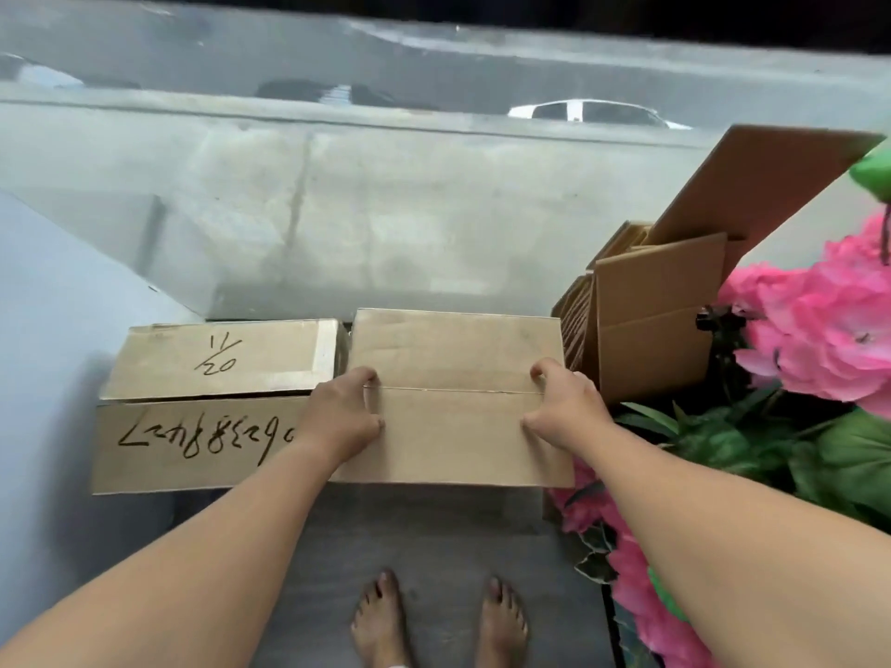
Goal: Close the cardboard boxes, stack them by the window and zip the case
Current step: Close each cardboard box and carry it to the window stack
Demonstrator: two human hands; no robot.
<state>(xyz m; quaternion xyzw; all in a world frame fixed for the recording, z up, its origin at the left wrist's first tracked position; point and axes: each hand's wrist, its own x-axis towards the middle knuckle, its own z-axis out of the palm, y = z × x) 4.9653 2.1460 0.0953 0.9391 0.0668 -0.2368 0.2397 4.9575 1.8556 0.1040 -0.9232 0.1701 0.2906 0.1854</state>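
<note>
A plain cardboard box with its two top flaps shut stands by the window glass, in the middle of the head view. My left hand grips its left end and my right hand grips its right end, fingers curled at the flap seam. To its left lies another shut cardboard box with black handwriting on its flaps, lower than the one I hold. No case is in view.
An open cardboard box with raised flaps stands at the right against the window. Pink artificial flowers with green leaves crowd the right side. My bare feet stand on grey floor. A pale panel leans at the left.
</note>
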